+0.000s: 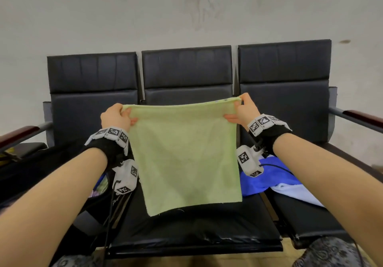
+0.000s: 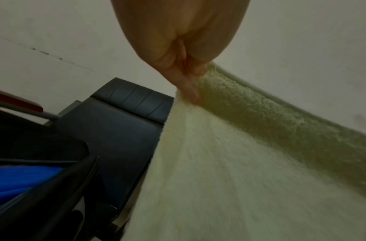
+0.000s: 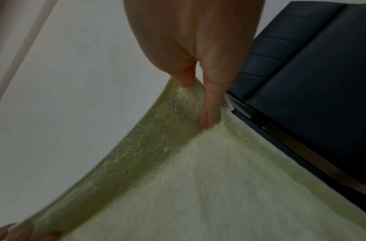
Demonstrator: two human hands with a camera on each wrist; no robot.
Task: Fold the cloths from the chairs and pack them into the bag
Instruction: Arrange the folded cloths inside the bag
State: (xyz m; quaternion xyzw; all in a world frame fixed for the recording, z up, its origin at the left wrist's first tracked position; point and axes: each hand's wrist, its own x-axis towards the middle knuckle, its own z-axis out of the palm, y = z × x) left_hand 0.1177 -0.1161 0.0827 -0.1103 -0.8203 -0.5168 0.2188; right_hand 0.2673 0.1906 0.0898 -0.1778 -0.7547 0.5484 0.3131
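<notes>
A light green cloth (image 1: pixel 185 155) hangs spread out in the air over the middle chair seat (image 1: pixel 196 231). My left hand (image 1: pixel 116 117) pinches its top left corner and my right hand (image 1: pixel 243 109) pinches its top right corner, so the top edge is stretched between them. In the left wrist view my left hand (image 2: pixel 184 73) grips the green cloth (image 2: pixel 229 163) at the hem. The right wrist view shows my right hand (image 3: pixel 200 91) pinching the green cloth (image 3: pixel 198 179). A black bag (image 1: pixel 41 163) lies on the left seat, with blue fabric (image 2: pixel 16 181) inside it.
A blue cloth (image 1: pixel 269 175) and a white cloth (image 1: pixel 296 194) lie on the right chair seat. Three black chairs (image 1: pixel 186 70) stand joined against a pale wall. Dark red armrests (image 1: pixel 18 134) stick out at both ends of the row.
</notes>
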